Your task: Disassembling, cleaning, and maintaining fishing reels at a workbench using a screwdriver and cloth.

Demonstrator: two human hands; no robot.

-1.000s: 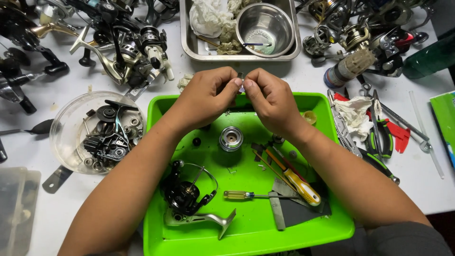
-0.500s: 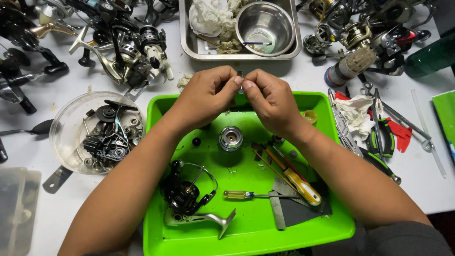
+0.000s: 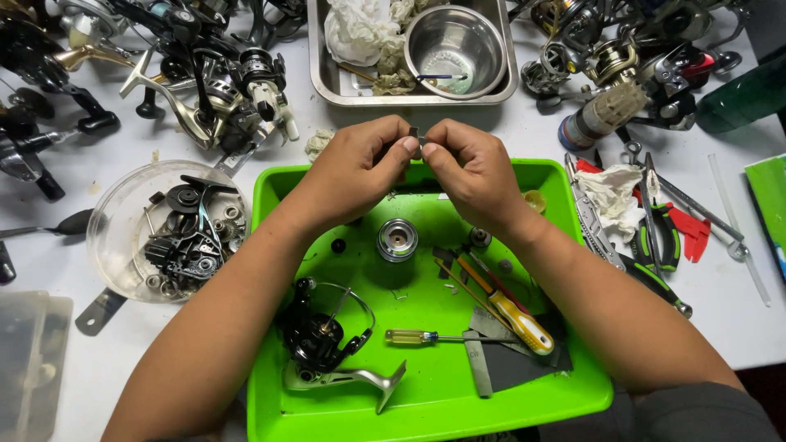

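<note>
While the left hand (image 3: 360, 168) and right hand (image 3: 467, 168) meet over the far edge of the green tray (image 3: 434, 393), fingertips pinched together on a tiny dark part (image 3: 414, 135), it seems wise to work low above the tray so a slip lands inside.

A white worktable (image 3: 123, 360) fills nearly the whole view, its top scuffed and lit evenly from above with soft, short shadows. At the lower right corner the table edge (image 3: 757, 360) gives way to a dark strip, perhaps the floor, too dim to tell. No wall or window shows.
</note>
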